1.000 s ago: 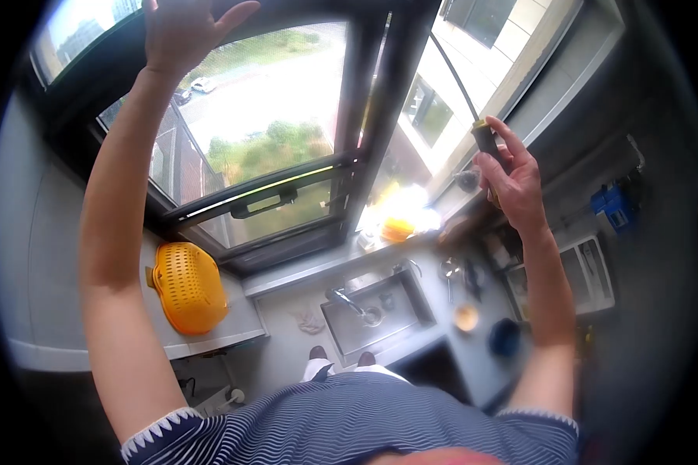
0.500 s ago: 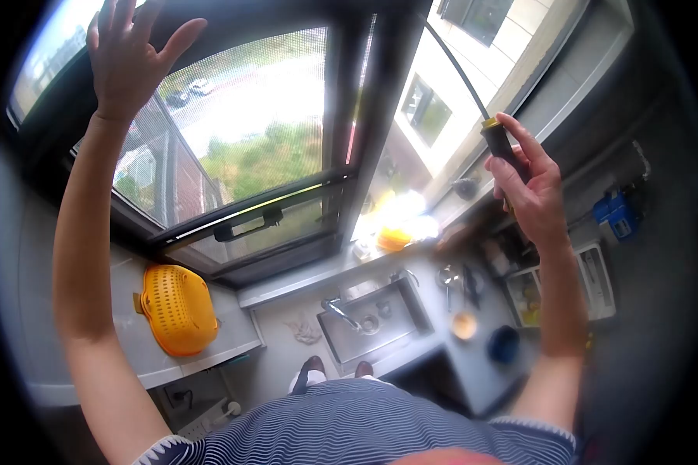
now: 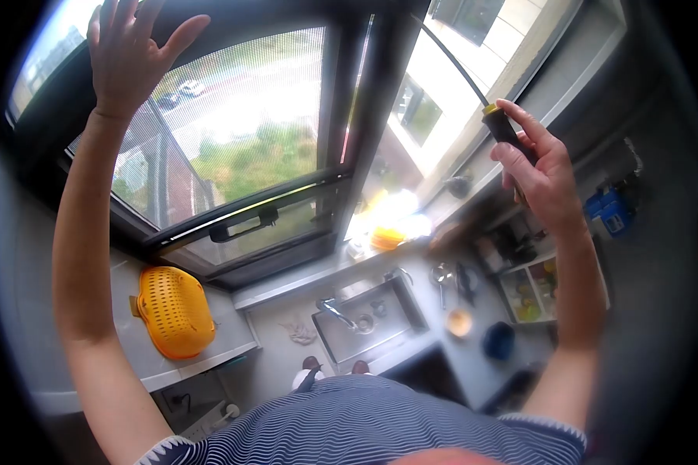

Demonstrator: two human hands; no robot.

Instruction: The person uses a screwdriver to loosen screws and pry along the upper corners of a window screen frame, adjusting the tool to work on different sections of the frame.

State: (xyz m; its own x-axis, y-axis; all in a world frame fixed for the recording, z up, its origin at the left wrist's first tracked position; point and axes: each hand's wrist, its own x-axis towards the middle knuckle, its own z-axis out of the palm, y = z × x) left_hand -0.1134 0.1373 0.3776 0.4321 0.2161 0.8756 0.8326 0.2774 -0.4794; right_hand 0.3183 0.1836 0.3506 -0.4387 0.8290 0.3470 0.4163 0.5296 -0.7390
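Note:
Raised at the upper left, my left hand (image 3: 128, 62) has its fingers spread, in front of or against the dark frame of the window (image 3: 233, 139); whether it touches the frame is hard to tell. My right hand (image 3: 539, 163) is wrapped round the black handle of a screwdriver-like tool (image 3: 506, 132) with a yellow collar. The tool's long thin shaft points up and left across the bright opening, its end near the dark window frame. A black latch handle (image 3: 243, 225) sits on the lower bar of the window.
An orange perforated basket (image 3: 176, 312) lies on the left counter. Below is a metal sink (image 3: 372, 322) with a faucet (image 3: 335, 310). Right of it stand a light round item (image 3: 458, 322), a dark blue bowl (image 3: 498, 340) and a white rack (image 3: 531, 291). A blue object (image 3: 609, 211) hangs farther right.
My left hand has moved left along the upper frame and its fingers are spread. My right hand, still holding the tool, has shifted slightly right. The view has tilted a little.

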